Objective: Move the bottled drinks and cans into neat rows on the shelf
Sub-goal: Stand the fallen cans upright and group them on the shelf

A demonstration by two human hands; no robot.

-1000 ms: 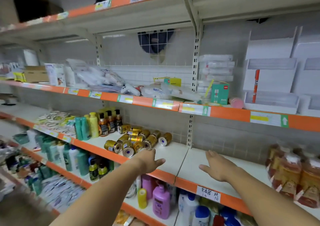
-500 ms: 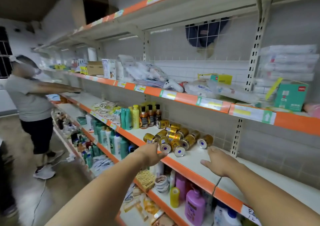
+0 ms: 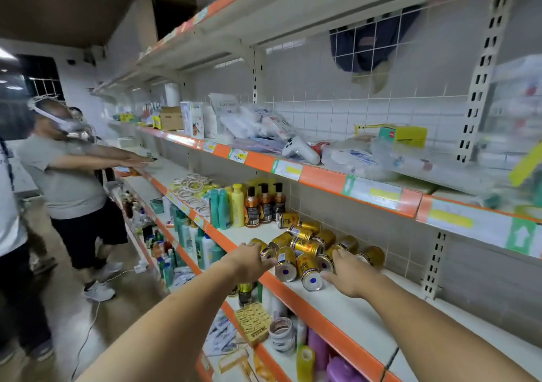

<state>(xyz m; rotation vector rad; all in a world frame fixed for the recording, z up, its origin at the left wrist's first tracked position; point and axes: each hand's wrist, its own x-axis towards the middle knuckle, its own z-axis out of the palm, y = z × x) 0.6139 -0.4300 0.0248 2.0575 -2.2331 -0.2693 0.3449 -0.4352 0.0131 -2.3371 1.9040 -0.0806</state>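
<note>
Hands closed in on the pile of gold cans [image 3: 311, 246] lying on their sides on the middle shelf [image 3: 346, 314]: left hand [image 3: 247, 263] curled round the nearest can, right hand [image 3: 349, 276] spread with fingertips touching the pile, so sorting could start.

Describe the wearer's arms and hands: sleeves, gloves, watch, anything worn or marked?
Both forearms are bare up to the frame's lower edge: no sleeves in view. The left hand and right hand have no gloves, and no rings, watch, wristband, cables or markings show. Nails look short and unpainted where visible, though the frame is slightly blurred.
</note>
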